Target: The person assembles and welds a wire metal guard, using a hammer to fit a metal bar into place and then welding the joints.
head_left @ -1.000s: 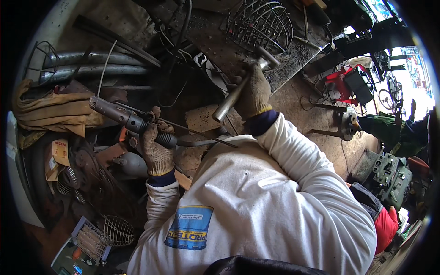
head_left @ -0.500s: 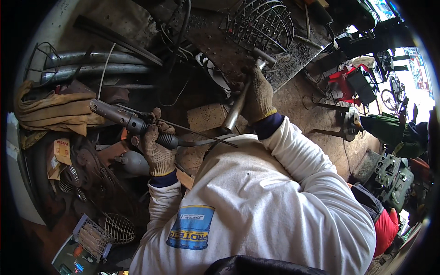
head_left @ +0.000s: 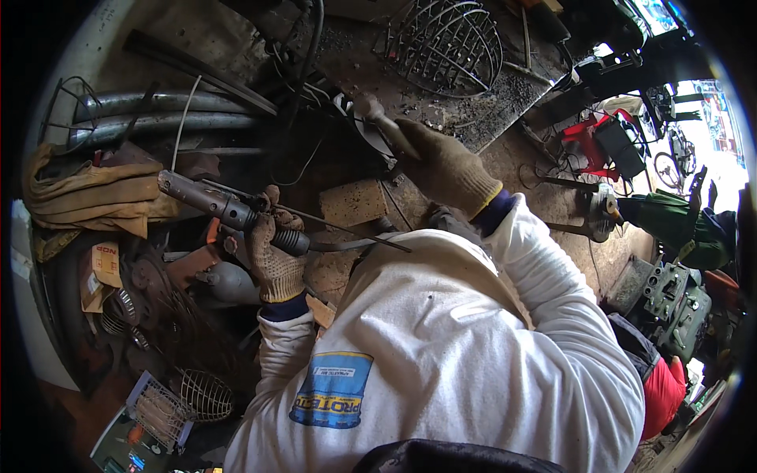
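Note:
My left hand [head_left: 274, 256], in a knitted glove, is wrapped round a dark tubular tool [head_left: 201, 195] with holes in its barrel and a ribbed sleeve. A cable or hose runs from its near end toward my body. A thin metal rod [head_left: 347, 229] slants past the same hand; whether my fingers grip it too I cannot tell. My gloved right hand [head_left: 451, 167] is closed on a metal-shafted hammer [head_left: 389, 130], whose head is blurred by motion. The hammer is raised over the near edge of the dirty worktable [head_left: 355, 67].
A wire cage [head_left: 445, 47] lies on the worktable. Below is a rough block [head_left: 353, 202]. At left are metal pipes [head_left: 173, 118], a brown cloth [head_left: 95, 189], a grey rounded object [head_left: 229, 282] and a carton [head_left: 102, 272]. Other people [head_left: 670, 232] are at right.
The hammer in my right hand has swung up and to the left, turning its head toward the worktable's near edge. My left hand and the tubular tool have stayed nearly still.

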Action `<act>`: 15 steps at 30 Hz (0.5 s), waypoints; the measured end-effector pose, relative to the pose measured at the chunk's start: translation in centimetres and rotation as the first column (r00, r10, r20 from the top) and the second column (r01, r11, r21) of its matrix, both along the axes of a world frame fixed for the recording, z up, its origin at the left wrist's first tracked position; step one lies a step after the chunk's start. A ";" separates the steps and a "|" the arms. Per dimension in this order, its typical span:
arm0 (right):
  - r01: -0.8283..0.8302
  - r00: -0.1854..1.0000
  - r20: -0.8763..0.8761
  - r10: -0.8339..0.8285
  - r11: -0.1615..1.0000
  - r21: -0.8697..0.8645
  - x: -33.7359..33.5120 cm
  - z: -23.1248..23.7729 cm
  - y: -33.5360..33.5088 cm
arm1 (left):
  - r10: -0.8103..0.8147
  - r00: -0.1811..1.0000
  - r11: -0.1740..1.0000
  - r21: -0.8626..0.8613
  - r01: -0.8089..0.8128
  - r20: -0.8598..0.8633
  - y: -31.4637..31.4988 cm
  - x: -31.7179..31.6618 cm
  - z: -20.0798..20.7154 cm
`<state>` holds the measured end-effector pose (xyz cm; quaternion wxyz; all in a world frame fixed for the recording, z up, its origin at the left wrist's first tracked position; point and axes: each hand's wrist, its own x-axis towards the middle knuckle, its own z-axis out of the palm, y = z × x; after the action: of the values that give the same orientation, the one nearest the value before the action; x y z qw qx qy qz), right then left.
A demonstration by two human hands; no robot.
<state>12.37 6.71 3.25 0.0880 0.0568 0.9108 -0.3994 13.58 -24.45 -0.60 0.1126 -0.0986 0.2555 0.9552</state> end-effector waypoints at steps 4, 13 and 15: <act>-0.231 0.949 -0.078 0.306 0.841 0.489 -0.6 1.1 1.9 | 0.024 1.000 1.000 0.003 -0.024 -0.011 0.2 0.2 0.0; -0.121 0.990 -0.004 0.142 0.860 0.496 -1.5 2.1 2.2 | 0.038 0.998 0.998 0.040 -0.040 0.040 0.3 0.5 -0.3; -0.088 0.995 0.010 0.094 0.875 0.476 -1.6 2.1 2.1 | 0.056 0.998 0.998 0.009 -0.057 0.019 0.7 0.6 -0.1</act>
<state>10.74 8.84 5.31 0.0836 0.0310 0.9832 -0.1594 14.16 -23.77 -0.72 0.0884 -0.1142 0.2471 0.9582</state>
